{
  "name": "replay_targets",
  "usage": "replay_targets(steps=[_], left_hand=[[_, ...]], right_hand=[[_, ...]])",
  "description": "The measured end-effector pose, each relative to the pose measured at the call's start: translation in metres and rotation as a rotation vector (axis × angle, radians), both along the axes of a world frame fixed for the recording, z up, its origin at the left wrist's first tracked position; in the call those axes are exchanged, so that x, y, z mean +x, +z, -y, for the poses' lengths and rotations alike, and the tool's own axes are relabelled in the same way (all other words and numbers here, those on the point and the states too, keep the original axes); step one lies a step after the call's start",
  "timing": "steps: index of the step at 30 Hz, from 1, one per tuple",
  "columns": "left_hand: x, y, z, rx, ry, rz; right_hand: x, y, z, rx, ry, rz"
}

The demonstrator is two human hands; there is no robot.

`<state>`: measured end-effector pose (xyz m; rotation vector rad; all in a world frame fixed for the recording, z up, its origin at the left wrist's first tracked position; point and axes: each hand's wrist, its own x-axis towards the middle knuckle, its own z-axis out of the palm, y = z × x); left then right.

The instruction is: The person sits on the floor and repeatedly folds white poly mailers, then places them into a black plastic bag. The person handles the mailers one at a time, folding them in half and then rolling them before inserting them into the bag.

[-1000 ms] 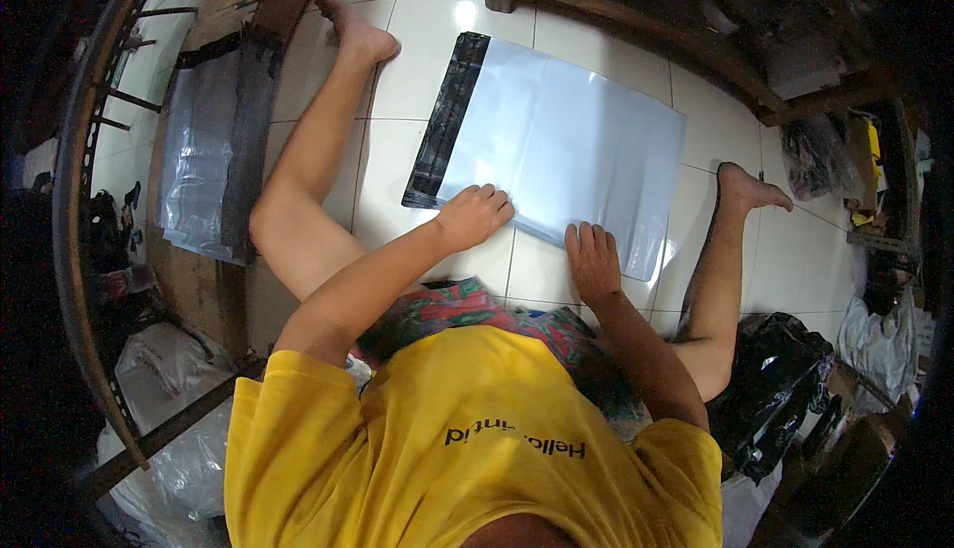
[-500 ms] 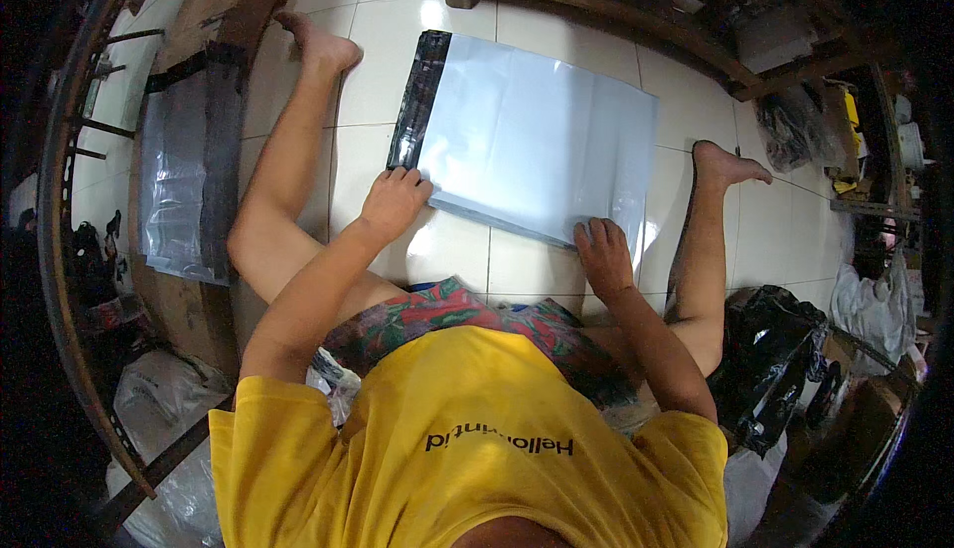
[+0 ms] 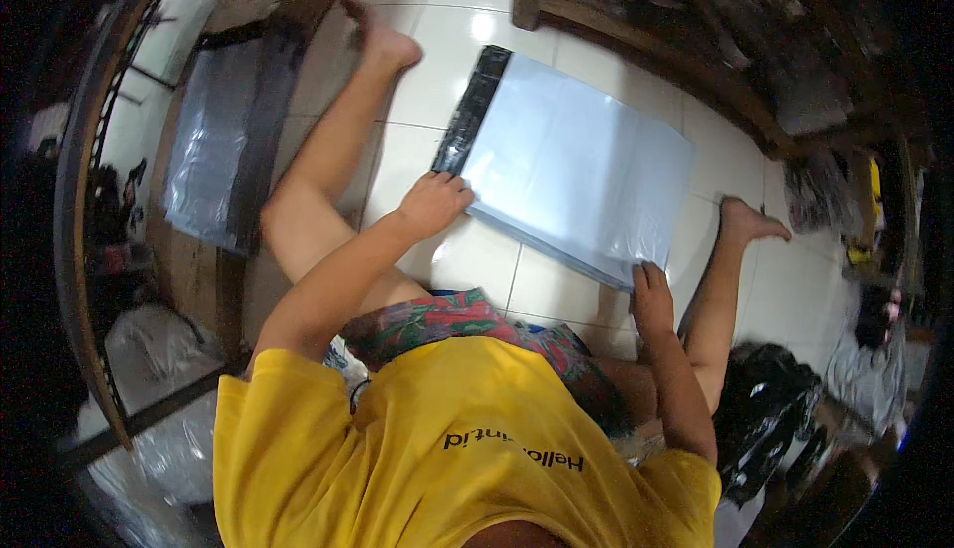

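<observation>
On white floor (image 3: pixel 485 260), between legs (image 3: pixel 333 138): flat pile of pale plastic sheets (image 3: pixel 581 170), likely for easy reach. Left hand (image 3: pixel 434 202) at near left corner, right hand (image 3: pixel 653 302) at near right, maybe so edges sit even. Pinching or just touching: cannot tell.

pale blue plastic sheets (image 3: pixel 581 165), black strip (image 3: pixel 473 109), yellow shirt (image 3: pixel 467 399), red and green patterned shorts (image 3: pixel 427 324), white tiles (image 3: pixel 558 293)

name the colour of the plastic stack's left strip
Black; the strip shows best in the head view.
</observation>
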<state>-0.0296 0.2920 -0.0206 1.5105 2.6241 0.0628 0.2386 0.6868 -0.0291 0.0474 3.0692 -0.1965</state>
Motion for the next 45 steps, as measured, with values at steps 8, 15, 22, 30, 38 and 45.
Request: replay_targets(steps=[8, 15, 22, 30, 38, 45], left_hand=[[0.003, -0.020, 0.022, 0.132, 0.046, -0.004], [-0.017, 0.009, 0.013, -0.101, 0.225, 0.274], [-0.048, -0.006, 0.021, 0.181, 0.465, 0.658], [-0.050, -0.021, 0.008, 0.220, 0.770, 0.764], [-0.051, -0.024, -0.004, 0.191, 0.801, 0.597], [-0.013, 0.033, -0.028, 0.194, -0.049, 0.023]], right_hand=[[0.003, -0.016, -0.024, -0.167, 0.043, -0.064], [-0.023, 0.027, -0.034, -0.361, -0.141, 0.169], [-0.028, -0.007, -0.092, -0.521, -0.358, 0.114], [-0.069, 0.018, -0.032, -0.470, -0.730, 0.025], [-0.049, 0.026, 0.010, 0.095, -0.010, 0.187], [-0.049, -0.005, 0.010, 0.144, -0.011, -0.039]])
